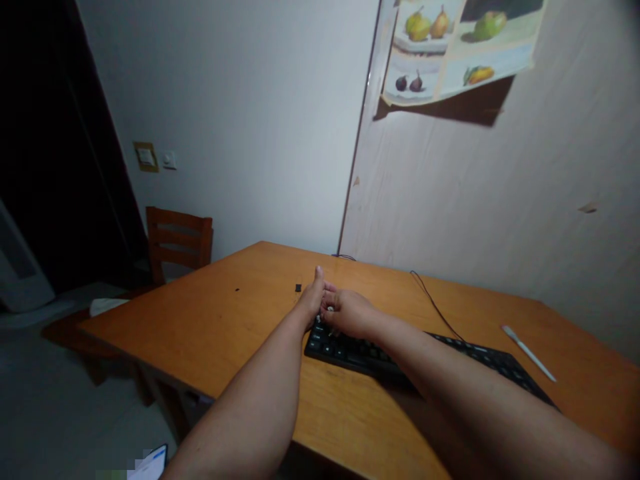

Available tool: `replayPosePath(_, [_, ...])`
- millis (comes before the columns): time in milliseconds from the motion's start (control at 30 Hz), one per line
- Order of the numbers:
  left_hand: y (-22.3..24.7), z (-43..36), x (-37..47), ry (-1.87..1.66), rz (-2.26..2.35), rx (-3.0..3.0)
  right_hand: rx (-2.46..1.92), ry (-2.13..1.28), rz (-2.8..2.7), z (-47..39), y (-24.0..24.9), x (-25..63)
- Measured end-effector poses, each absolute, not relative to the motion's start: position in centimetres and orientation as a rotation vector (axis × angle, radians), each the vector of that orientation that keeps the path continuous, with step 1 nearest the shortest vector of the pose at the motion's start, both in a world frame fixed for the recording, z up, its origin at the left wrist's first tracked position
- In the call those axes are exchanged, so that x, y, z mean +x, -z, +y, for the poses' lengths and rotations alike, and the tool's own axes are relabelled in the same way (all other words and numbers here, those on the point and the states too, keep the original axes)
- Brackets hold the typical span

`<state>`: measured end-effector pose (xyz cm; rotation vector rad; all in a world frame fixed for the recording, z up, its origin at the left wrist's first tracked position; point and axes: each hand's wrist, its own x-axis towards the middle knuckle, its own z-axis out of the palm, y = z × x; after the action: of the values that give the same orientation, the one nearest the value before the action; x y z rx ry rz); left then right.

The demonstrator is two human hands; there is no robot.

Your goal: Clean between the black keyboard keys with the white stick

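Observation:
A black keyboard (345,355) lies at a slant on the wooden table, partly covered by my right hand and forearm. My left hand (315,297) stands on its edge at the keyboard's far left corner, thumb pointing up and fingers stretched out behind my right hand. Over the left end of the keys, my right hand (347,312) has its fingers curled together. Small pale spots show near its fingertips, and whatever those fingers hold is too hidden to name. Just beyond my left hand sits a small black square piece (299,288), perhaps a keycap.
A white brush-like tool (530,355) lies right of the keyboard. A tiny dark bit (237,290) rests on the table's left part. The cable (435,303) runs back toward the wall. A wooden chair (180,241) stands beyond the left table edge (170,275).

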<state>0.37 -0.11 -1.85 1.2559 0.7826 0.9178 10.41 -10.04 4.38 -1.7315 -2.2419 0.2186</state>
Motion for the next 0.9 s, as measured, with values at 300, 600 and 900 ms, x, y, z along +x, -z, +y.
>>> replayPosePath(300, [2.0, 0.2, 0.5, -0.902, 0.802, 1.330, -1.695, 0.025, -2.567, -11.6, -4.4, 12.0])
replayPosePath(600, [2.0, 0.4, 0.6, -0.869, 0.840, 1.362, -1.821, 0.017, -2.546, -14.0, -5.1, 14.4])
replayPosePath(900, [2.3, 0.6, 0.5, -0.892, 0.850, 1.419, -1.899, -0.056, -2.448, -16.3, -5.2, 17.2])
